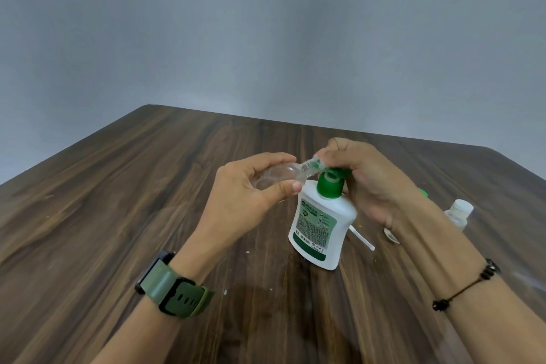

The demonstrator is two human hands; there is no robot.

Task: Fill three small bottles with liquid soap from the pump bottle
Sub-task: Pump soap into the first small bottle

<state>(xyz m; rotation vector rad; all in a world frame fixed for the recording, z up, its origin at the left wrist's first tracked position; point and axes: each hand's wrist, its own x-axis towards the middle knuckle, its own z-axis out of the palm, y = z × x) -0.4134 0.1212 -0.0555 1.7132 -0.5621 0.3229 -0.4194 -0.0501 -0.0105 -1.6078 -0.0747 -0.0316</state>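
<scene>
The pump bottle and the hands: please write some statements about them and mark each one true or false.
1. The left hand holds a small clear bottle tilted toward the pump. True.
2. The pump bottle lies on its side on the table. False: it stands on its base, leaning a little.
3. The right hand is on the green pump head. True.
4. Both wrists are bare. False: the left wrist has a green-strapped watch and the right a black cord bracelet.
5. Another small clear bottle is on the table to the right of the right hand. True.
</scene>
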